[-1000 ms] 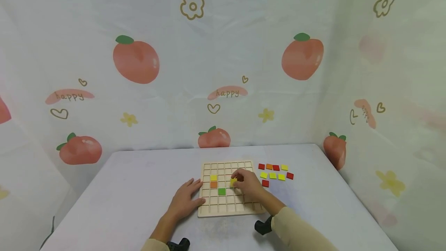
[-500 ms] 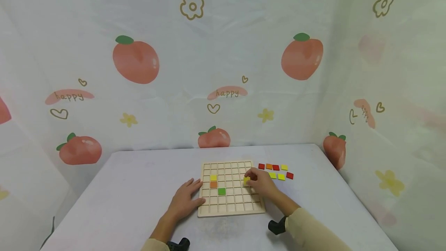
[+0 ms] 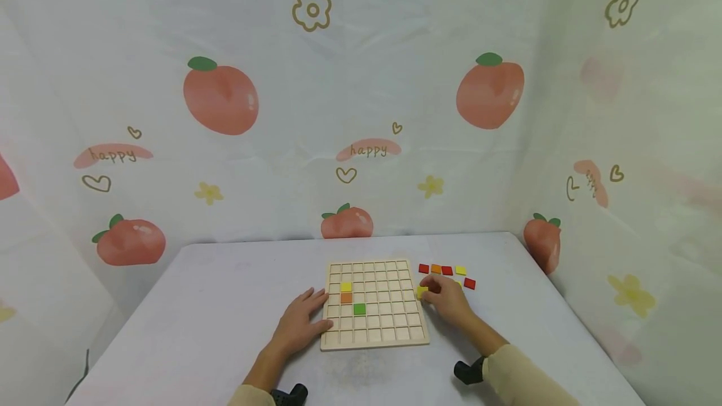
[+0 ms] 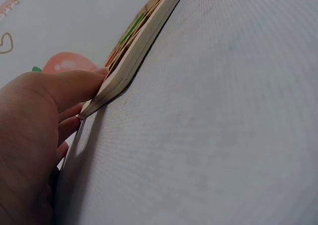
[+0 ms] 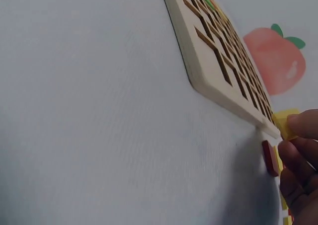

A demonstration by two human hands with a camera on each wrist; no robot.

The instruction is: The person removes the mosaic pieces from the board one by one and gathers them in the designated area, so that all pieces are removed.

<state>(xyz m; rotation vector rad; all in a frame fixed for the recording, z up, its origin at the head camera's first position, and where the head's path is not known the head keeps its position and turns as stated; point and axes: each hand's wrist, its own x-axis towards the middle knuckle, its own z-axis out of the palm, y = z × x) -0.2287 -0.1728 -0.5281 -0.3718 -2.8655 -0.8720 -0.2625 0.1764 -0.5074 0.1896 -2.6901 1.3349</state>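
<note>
A square wooden grid board (image 3: 373, 337) lies on the table, holding a yellow tile (image 3: 346, 287), an orange tile (image 3: 346, 298) just below it and a green tile (image 3: 359, 309). My left hand (image 3: 300, 320) rests at the board's left edge, fingers stretched out, and the left wrist view shows the thumb touching its rim. Between thumb and fingertips, my right hand (image 3: 449, 301) pinches another yellow tile (image 5: 283, 121) just off the board's right edge. That hand covers part of the loose tiles beside the board.
Right of the board lie loose tiles: red tiles (image 3: 470, 284), an orange tile (image 3: 436, 269) and a yellow tile (image 3: 460, 270) among them. The white table (image 3: 242, 293) meets a patterned curtain (image 3: 271, 174) at the back.
My right hand has carried the pinched yellow tile rightward, from over the board to just past its right edge. The left hand and the tiles on the board have stayed put.
</note>
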